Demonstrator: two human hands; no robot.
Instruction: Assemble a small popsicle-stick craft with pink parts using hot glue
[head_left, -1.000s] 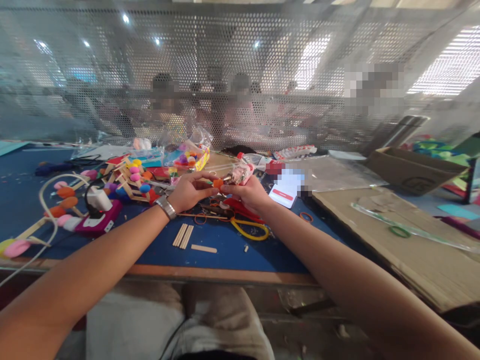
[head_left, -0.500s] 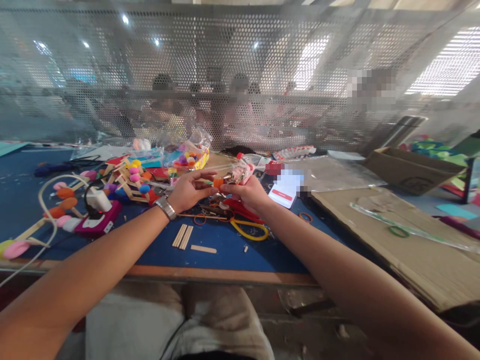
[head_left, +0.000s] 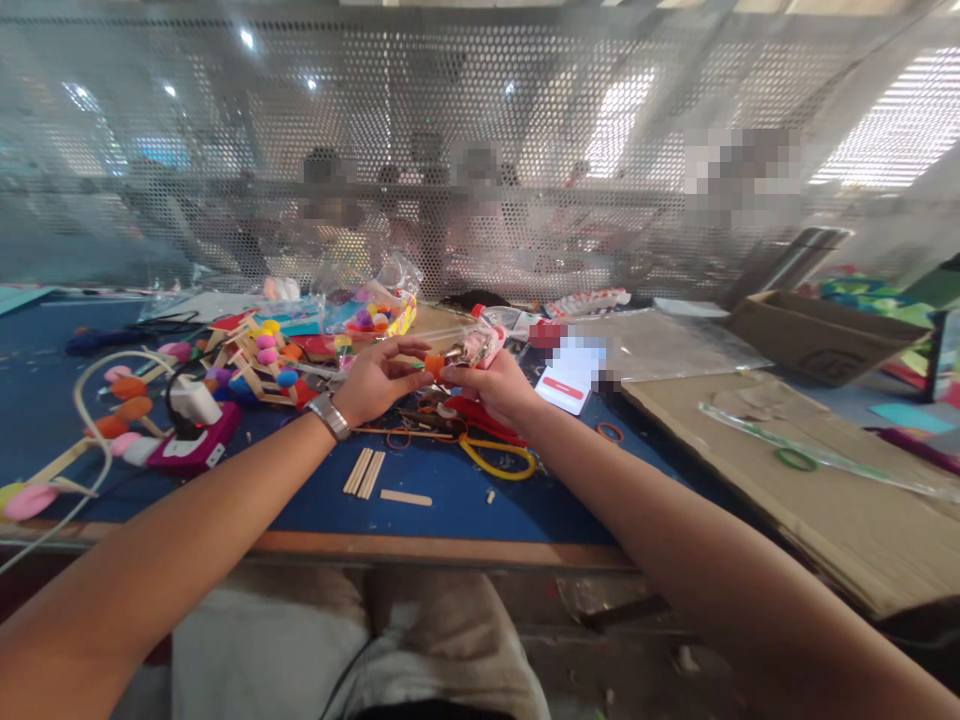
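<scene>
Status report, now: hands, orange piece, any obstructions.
Left hand pinching small orange piece. Right hand holding pink-and-white item, metal tip beside the piece. Yellow loop on table close by; nothing visibly blocking.

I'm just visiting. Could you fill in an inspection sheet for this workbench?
Surface: blue tabletop, brown front edge.
Things handled: orange piece; pink-and-white item with a metal tip.
Hands: left hand pinches the orange piece; right hand holds the pink-and-white item.
Clutter: pompom-and-stick pieces, wooden sticks, yellow loop, lit phone.
Cables: white cable curving beside a purple power strip.
Surroundings: perforated screen with blurred people behind; cardboard box at right.
</scene>
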